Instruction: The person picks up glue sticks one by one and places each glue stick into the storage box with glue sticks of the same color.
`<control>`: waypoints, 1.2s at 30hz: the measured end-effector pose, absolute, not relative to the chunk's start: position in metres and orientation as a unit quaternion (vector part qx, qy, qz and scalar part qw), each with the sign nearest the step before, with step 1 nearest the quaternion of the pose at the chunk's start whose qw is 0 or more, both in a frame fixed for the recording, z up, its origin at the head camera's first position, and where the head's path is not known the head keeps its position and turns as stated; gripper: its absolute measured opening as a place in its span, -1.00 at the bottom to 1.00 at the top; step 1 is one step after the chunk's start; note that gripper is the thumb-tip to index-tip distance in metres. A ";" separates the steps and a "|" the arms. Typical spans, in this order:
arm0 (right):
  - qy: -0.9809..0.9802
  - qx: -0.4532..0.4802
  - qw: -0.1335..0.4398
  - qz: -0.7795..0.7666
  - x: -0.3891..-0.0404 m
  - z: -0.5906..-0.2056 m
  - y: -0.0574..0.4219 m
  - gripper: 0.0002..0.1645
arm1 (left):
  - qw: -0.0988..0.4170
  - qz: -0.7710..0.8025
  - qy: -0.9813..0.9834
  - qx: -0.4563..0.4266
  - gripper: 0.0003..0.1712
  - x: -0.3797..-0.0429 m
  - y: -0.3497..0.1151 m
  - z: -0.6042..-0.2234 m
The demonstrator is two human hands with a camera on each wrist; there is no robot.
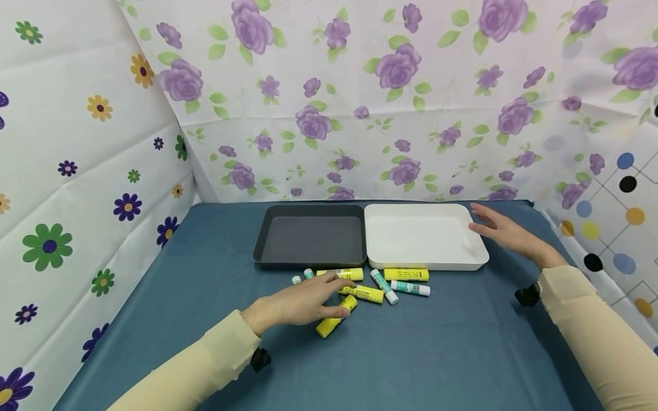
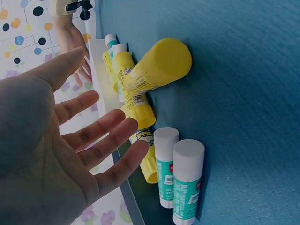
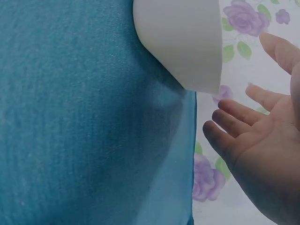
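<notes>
My left hand (image 1: 303,299) hovers over a loose group of glue sticks, fingers spread and holding nothing. Under its thumb lies a slanted yellow glue stick (image 1: 336,317); another yellow glue stick (image 1: 366,294) shows by the fingertips. In the left wrist view, two white-capped green glue sticks (image 2: 188,187) lie side by side below the little finger; in the head view the hand partly hides them. My right hand (image 1: 506,231), fingers relaxed and apart, is at the right end of the white tray (image 1: 426,266), its fingertips overlapping the rim in the head view.
A dark grey tray (image 1: 311,266) stands against the white one at the back of the blue-covered table (image 1: 411,354). More glue sticks, yellow (image 1: 406,274) and green-and-white (image 1: 410,288), lie along the trays' front. Flowered cloth (image 1: 319,85) hangs behind.
</notes>
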State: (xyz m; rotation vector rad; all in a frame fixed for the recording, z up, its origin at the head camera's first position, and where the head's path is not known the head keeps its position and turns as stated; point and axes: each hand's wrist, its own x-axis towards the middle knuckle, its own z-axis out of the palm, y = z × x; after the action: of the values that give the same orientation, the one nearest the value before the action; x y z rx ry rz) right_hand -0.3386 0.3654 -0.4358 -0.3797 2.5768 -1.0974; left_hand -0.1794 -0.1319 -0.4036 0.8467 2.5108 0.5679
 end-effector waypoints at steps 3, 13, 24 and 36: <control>0.898 -0.136 0.157 -0.387 -0.340 -0.437 0.366 0.04 | 0.215 0.205 0.904 0.308 -0.30 -0.179 -0.132 -0.406; 0.891 -0.144 0.167 -0.396 -0.341 -0.438 0.364 0.03 | 0.224 0.209 0.903 0.301 -0.30 -0.176 -0.136 -0.416; 0.881 -0.148 0.179 -0.411 -0.344 -0.452 0.373 0.03 | 0.227 0.202 0.904 0.302 -0.27 -0.171 -0.133 -0.417; 0.867 -0.138 0.202 -0.433 -0.337 -0.458 0.379 0.02 | 0.232 0.204 0.902 0.301 -0.19 -0.169 -0.135 -0.419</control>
State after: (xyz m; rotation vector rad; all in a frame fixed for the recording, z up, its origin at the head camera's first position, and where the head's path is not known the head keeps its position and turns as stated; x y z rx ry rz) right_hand -0.3374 0.3787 -0.4580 -0.3851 2.4225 -1.2101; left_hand -0.1690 -0.1349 -0.4190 0.8267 2.4790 0.5597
